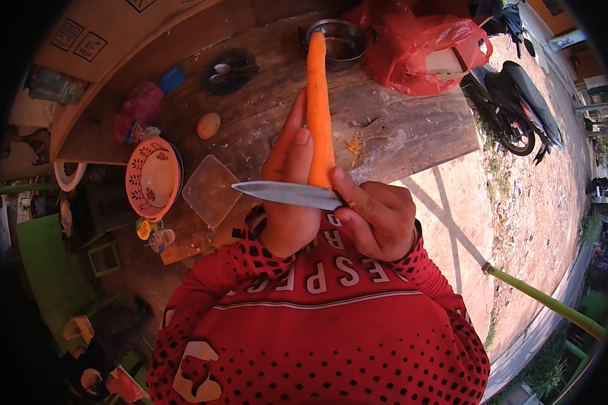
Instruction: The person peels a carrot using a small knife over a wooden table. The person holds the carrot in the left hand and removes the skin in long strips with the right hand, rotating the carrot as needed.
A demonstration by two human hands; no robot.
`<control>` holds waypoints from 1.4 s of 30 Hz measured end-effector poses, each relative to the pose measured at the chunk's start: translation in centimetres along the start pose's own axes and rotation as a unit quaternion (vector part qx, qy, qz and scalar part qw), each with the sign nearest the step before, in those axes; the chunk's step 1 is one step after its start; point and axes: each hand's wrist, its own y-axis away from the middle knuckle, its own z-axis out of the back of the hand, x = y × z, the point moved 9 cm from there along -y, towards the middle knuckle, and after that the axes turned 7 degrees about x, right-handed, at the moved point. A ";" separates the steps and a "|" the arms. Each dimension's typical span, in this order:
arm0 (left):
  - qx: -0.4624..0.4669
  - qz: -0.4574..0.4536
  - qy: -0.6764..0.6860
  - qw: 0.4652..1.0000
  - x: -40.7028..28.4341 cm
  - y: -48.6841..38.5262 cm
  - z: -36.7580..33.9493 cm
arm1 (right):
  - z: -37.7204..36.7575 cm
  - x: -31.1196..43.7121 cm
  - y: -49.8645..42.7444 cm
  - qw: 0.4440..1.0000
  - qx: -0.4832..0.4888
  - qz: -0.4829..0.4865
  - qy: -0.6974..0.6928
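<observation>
A long orange carrot (pixel 318 106) points away from me, its thick end nearest my chest. My left hand (pixel 291 172) grips it from the left side, fingers and thumb along its length. In my right hand (pixel 377 215) is a knife (pixel 289 194) with a pointed metal blade. That blade lies crosswise in front of the carrot's thick end, its tip to the left. My right thumb and forefinger are close to the carrot's end; whether they touch it I cannot tell. Most of the knife's handle is hidden in my right hand.
On the wooden table (pixel 263 106) are a potato (pixel 209 125), a pink patterned basin (pixel 153 177), a clear plastic container (pixel 211 191) and a dark plate with spoons (pixel 228 71). Farther off stand a metal pot (pixel 342 43) and a red plastic bag (pixel 420 50). A cutting board (pixel 372 132) holds orange bits.
</observation>
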 end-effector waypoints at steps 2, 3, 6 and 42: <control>0.003 -0.010 -0.040 0.999 -0.2 0.1 -0.1 | 0.1 0.1 -0.1 1.000 0.018 -0.015 0.003; 0.010 -0.011 -0.046 0.999 -0.2 0.2 -0.3 | 0.2 -0.1 -0.1 1.000 0.017 -0.025 0.005; 0.029 -0.009 -0.030 0.999 -0.3 0.2 -1.0 | 0.7 -0.8 -0.1 0.999 0.006 -0.048 -0.017; 0.021 -0.043 -0.064 0.997 -0.8 0.7 -1.3 | 0.9 -1.1 0.1 0.996 -0.065 -0.052 -0.035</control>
